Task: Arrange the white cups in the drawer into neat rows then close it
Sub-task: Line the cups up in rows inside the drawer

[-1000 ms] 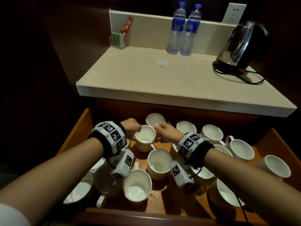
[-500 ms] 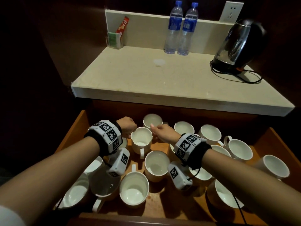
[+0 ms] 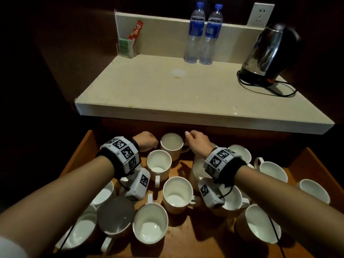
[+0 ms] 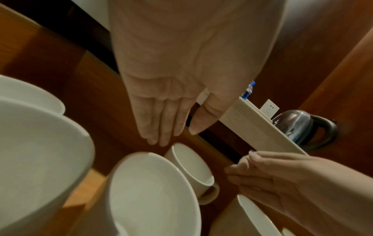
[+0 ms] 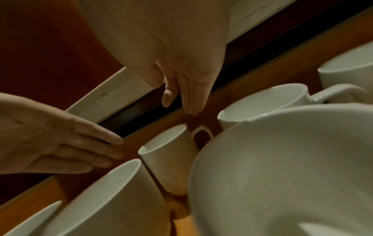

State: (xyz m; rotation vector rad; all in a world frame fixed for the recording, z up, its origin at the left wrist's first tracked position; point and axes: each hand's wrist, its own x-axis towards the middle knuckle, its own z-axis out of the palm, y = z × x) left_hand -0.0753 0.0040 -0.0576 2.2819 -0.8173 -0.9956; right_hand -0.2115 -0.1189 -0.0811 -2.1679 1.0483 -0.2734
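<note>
Hands first: our left hand [image 3: 148,141] and right hand [image 3: 197,143] hover at the back of the drawer [image 3: 305,161], either side of the rearmost cup [image 3: 172,144]. Both wrist views show the fingers straight and relaxed, gripping nothing and just clear of that cup. Nearest us, the white cups [image 3: 150,225] along the drawer's front edge stand crowded, handles pointing different ways, one touching its neighbour on the left. Further in, a cup [image 3: 158,161] with its handle toward us sits just before the rearmost one; cups to the right are scattered. We judge the sorting barely begun: no clear row shows, and the drawer stands open. Beyond, the bench [image 3: 186,94] carries two water bottles [image 3: 202,34] and a kettle [image 3: 268,54].
</note>
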